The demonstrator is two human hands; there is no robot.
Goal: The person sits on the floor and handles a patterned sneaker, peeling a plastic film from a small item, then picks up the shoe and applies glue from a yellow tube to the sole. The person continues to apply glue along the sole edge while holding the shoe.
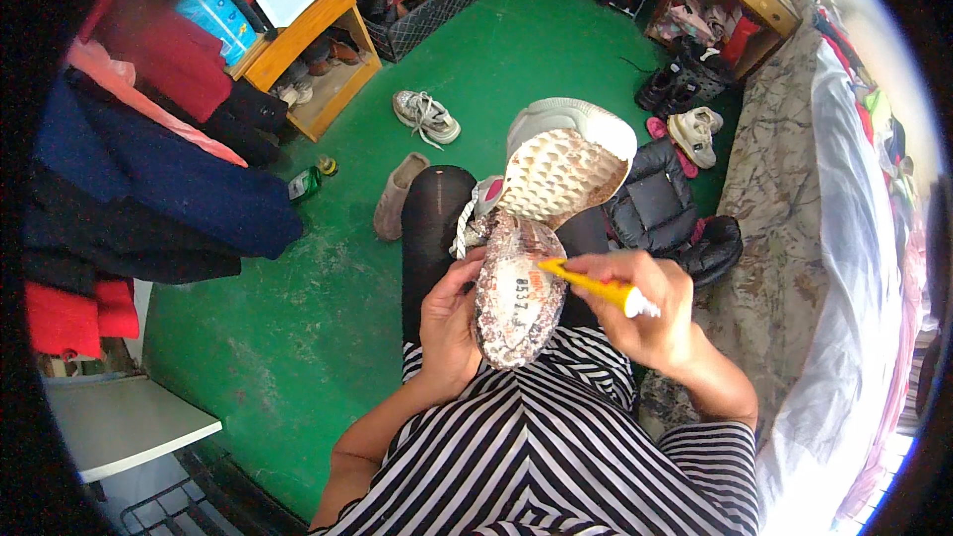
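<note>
Over my lap is an upturned shoe [518, 323], its white, ragged underside facing up. The sole [561, 179] has come away from the heel part and is folded back, showing a honeycomb-patterned inner face; it still joins the shoe near the middle. My left hand [452, 323] grips the shoe along its left side, fingers partly hidden beneath it. In my right hand [650, 308] is a yellow tube with a white end [608, 290], probably glue, slanted so its narrow yellow tip is at the shoe's bared underside. A white lace [465, 223] dangles at the left.
On the green floor [268, 337] lie the matching sneaker [427, 117], a beige slip-on [400, 197] and a green bottle [305, 184]. A black padded jacket [650, 199] and white shoes [693, 134] are at the right, beside a patterned couch [764, 199]. Dark clothes [159, 179] hang left.
</note>
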